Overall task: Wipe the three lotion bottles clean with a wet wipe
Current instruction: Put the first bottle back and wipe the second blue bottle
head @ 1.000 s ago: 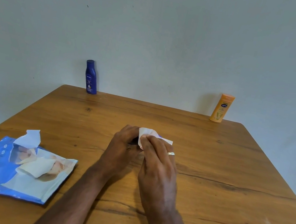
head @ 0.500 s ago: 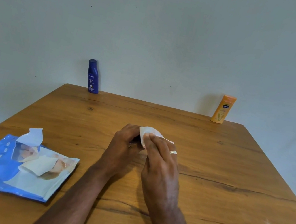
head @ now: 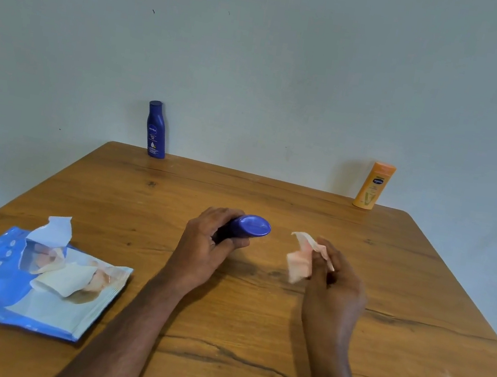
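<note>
Blue lotion bottle lies tilted in the left hand, fingers curled around it above the wooden table. Right of that bottle, apart from it, the right hand pinches a crumpled wet wipe.

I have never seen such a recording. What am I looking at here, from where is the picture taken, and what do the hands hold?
There is no machine: a person wears one camera on the head, looking down at their own hands. The left hand grips a dark blue lotion bottle, lying sideways. The right hand pinches a wet wipe, apart from that bottle. On the wooden table lies an opened blue wet-wipe pack. At the far edge stand a blue Nivea bottle and an orange bottle.
</note>
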Demonstrator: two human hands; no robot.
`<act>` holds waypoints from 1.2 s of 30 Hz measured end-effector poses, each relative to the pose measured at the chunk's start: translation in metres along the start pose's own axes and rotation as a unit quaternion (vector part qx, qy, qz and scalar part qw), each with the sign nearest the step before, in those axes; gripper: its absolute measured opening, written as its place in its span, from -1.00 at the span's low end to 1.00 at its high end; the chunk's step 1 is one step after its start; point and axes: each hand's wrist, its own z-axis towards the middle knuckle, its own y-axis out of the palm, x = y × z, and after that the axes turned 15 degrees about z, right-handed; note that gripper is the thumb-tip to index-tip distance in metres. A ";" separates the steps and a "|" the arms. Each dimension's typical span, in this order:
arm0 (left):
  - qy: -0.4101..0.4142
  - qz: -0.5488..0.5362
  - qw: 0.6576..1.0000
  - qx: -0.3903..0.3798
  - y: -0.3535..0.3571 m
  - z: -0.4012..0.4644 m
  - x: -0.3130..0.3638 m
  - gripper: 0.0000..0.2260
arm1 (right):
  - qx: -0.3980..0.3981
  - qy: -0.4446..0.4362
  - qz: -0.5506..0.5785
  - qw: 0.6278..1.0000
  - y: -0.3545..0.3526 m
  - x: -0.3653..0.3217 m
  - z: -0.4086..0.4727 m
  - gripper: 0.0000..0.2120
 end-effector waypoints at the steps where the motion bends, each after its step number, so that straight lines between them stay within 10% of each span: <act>1: 0.002 0.000 1.000 0.000 0.000 0.000 0.000 -0.62 | -0.003 0.068 0.106 0.992 0.002 -0.002 0.000 -0.75; 6: 0.013 0.028 0.999 -0.009 0.003 -0.002 0.004 -0.61 | -0.076 0.255 0.490 0.830 0.012 -0.027 -0.005 -0.74; 11: 0.003 0.039 0.999 -0.026 0.005 -0.002 0.002 -0.58 | -0.146 -0.043 0.174 0.973 0.026 -0.012 -0.017 -0.61; 14: 0.005 0.044 0.999 -0.018 0.005 -0.001 -0.001 -0.59 | -0.178 -0.178 -0.058 0.966 0.023 -0.004 -0.019 -0.52; 31: 0.034 0.034 0.999 -0.025 0.006 -0.002 -0.001 -0.71 | -0.156 -0.317 -0.162 0.921 0.041 -0.007 -0.031 -0.83; 36: 0.031 0.058 0.998 -0.024 0.007 -0.001 0.001 -0.63 | -0.105 -0.210 -0.155 0.960 0.026 -0.001 -0.013 -0.89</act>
